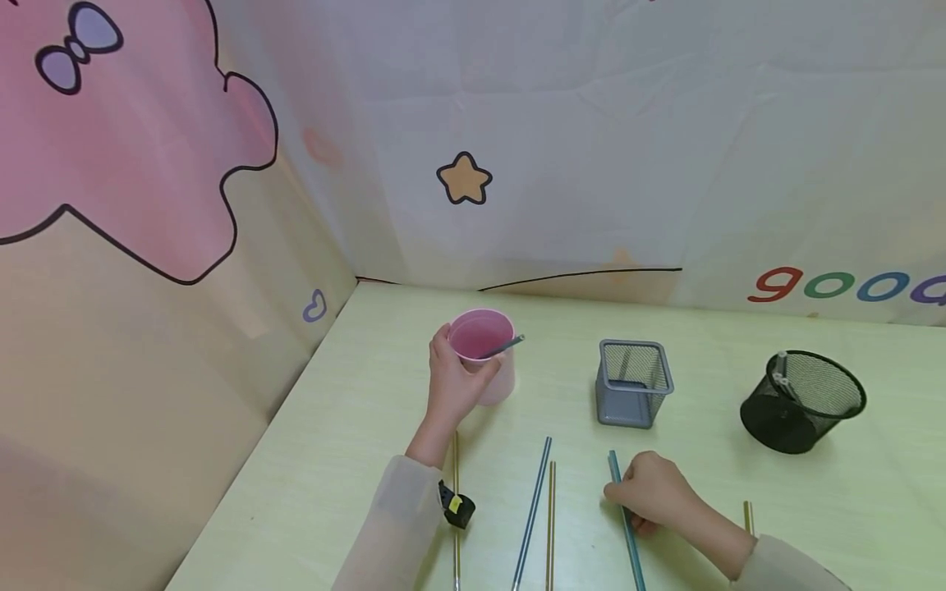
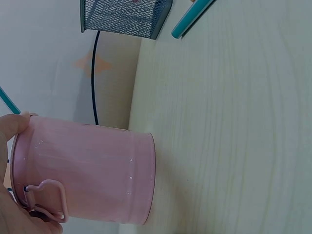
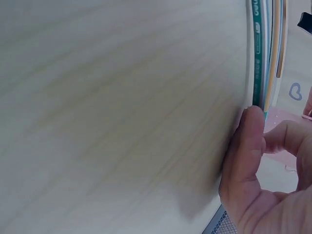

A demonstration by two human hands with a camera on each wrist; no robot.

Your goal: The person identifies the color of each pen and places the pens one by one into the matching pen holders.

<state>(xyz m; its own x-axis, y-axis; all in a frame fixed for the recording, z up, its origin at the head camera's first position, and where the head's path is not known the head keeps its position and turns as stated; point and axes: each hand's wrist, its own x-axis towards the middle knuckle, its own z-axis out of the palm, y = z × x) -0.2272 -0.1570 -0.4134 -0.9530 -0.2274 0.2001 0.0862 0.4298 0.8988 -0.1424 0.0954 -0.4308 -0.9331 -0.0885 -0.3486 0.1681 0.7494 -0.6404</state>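
My left hand (image 1: pixel 460 379) grips a pink cup (image 1: pixel 498 384) at its rim, thumb at the near side. In the left wrist view the cup shows a small wire-like handle (image 2: pixel 63 200) on its side. One teal pencil (image 1: pixel 506 346) leans inside the cup, its end poking over the rim. Whether the cup's base touches the table cannot be told. My right hand (image 1: pixel 654 492) pinches another teal pencil (image 1: pixel 617 468) between thumb and fingers, low over the table. White print shows along that pencil (image 3: pixel 257 58) in the right wrist view.
Between the hands lie a blue pair of pencils (image 1: pixel 534 509) and gold ones (image 1: pixel 551 525). Another gold pencil (image 1: pixel 456 550) is by the left sleeve, one more (image 1: pixel 749 517) by the right. Behind stand a grey mesh holder (image 1: pixel 624 406) and a black mesh holder (image 1: pixel 783 423) containing something.
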